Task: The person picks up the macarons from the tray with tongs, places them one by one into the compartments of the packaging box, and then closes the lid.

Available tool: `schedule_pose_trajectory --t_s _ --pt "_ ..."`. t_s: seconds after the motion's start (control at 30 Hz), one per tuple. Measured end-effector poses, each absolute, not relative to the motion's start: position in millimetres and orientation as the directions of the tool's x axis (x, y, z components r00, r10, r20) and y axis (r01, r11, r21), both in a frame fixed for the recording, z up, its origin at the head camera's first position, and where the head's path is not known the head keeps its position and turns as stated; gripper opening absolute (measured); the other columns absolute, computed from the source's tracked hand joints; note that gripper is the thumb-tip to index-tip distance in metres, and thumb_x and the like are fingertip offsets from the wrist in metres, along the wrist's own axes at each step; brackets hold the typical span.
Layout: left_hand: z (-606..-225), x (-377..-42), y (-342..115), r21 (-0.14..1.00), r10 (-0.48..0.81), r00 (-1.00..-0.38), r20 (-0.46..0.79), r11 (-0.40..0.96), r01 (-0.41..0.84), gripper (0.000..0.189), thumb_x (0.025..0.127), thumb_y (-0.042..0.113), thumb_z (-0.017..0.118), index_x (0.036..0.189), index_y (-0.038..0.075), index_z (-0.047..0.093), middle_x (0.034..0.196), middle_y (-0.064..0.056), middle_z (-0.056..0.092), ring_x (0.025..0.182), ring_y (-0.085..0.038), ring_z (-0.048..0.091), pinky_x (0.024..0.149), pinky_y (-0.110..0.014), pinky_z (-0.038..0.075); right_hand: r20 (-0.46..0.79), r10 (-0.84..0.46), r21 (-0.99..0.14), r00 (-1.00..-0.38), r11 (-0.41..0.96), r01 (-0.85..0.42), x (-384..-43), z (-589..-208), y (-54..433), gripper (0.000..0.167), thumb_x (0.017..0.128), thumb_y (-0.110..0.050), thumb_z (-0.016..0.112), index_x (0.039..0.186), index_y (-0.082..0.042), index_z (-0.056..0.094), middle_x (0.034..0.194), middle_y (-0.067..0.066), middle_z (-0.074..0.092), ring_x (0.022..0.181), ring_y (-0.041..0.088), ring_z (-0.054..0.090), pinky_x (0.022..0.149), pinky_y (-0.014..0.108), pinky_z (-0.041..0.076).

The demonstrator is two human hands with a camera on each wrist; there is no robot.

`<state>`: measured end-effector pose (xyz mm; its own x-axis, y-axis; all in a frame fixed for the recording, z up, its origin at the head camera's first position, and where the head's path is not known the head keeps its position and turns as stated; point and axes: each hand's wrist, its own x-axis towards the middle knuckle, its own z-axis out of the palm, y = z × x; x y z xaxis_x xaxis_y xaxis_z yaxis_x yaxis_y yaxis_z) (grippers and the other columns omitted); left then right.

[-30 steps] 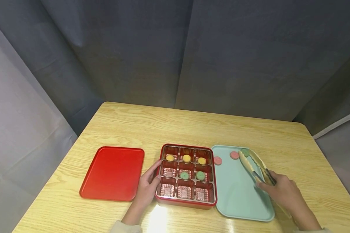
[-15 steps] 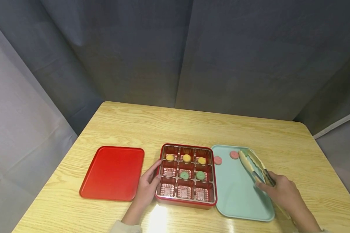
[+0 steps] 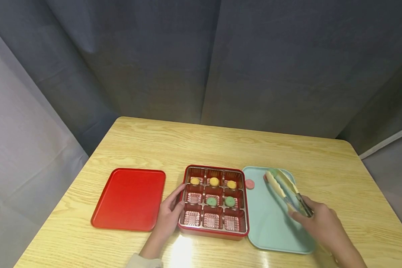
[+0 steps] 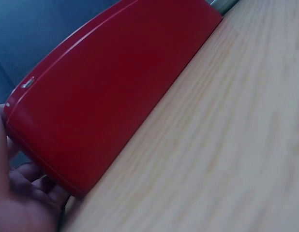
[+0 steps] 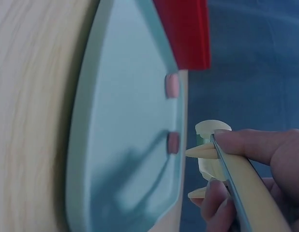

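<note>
My left hand (image 3: 169, 212) holds the left side of a red box (image 3: 214, 235), thumb at the rim and curled fingers against its wall. The box has a nine-cell insert. Yellow cookies (image 3: 214, 182) lie in its three far cells, green cookies (image 3: 229, 201) in the middle and right cells of the middle row. My right hand (image 3: 319, 219) grips cream-tipped tongs (image 3: 275, 185), which pinch another green cookie (image 3: 273, 172) over the pale blue tray (image 3: 271, 230). Two pink cookies sit on that tray; one (image 5: 172, 85) shows fully, the other (image 5: 173, 142) is mostly behind the tongs in the head view.
A red lid-like tray (image 3: 128, 199) lies to the left on the wooden table (image 3: 174, 141). The box's right wall stands against the pale blue tray's left edge. Grey curtains (image 3: 201, 63) hang behind the table.
The tongs have closed on the green cookie at the pale blue tray's far side and lifted it, moving slightly left over a pink cookie. My left hand and the box stay put.
</note>
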<state>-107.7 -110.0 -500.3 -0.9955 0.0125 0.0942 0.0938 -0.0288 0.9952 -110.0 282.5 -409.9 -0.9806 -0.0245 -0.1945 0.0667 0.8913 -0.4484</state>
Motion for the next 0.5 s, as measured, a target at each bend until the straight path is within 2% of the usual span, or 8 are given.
schedule_pose_trajectory --t_s 0.23,0.5 --pt "-501 -108 -110 0.996 0.014 -0.996 0.09 -0.022 0.09 0.052 0.09 -0.004 0.048 0.14 0.013 0.046 0.15 -0.008 0.035 0.135 -0.026 0.037 0.104 -0.022 0.04 -0.092 -0.049 -0.466 -0.995 0.885 -0.001 -102 -401 259 0.08 0.081 -0.044 0.07 0.132 0.012 0.045 0.117 0.039 0.054 0.08 0.029 0.056 0.058 0.033 0.046" --pt "-499 -107 -110 0.996 0.008 -0.996 0.091 -0.024 0.091 0.053 0.09 -0.005 0.048 0.14 0.011 0.046 0.15 -0.008 0.035 0.136 -0.025 0.037 0.104 -0.019 0.039 -0.029 -0.074 -0.497 -0.997 0.866 -0.05 -97 -395 235 0.075 0.078 -0.042 0.074 0.131 0.005 0.051 0.105 0.028 0.063 0.073 0.024 0.052 0.053 0.026 0.041"
